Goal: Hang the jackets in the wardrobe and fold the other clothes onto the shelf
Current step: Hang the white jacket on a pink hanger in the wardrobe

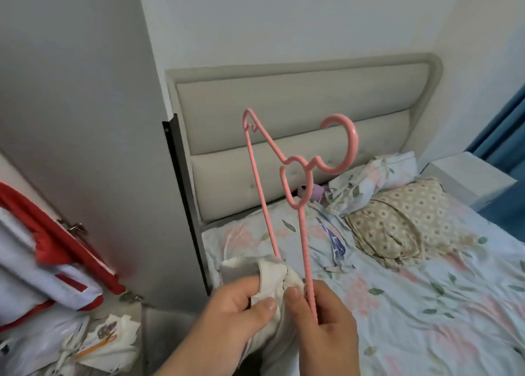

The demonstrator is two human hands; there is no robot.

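A pink plastic hanger [301, 182] stands on end in front of me, hook at the upper right. My right hand [326, 327] pinches its lower arm. My left hand [230, 316] grips a cream-white garment [272, 273], bunched around the hanger's lower end and hanging down between my hands. A red and white jacket [42, 265] hangs at the far left by the wardrobe door [71, 120].
A bed with a floral sheet [426, 304] fills the right side, with a padded headboard [298, 120], two pillows [397, 219] and a small purple toy [315, 192]. A white nightstand [468, 179] and blue curtain [505, 137] are far right. More clothes [93, 344] lie lower left.
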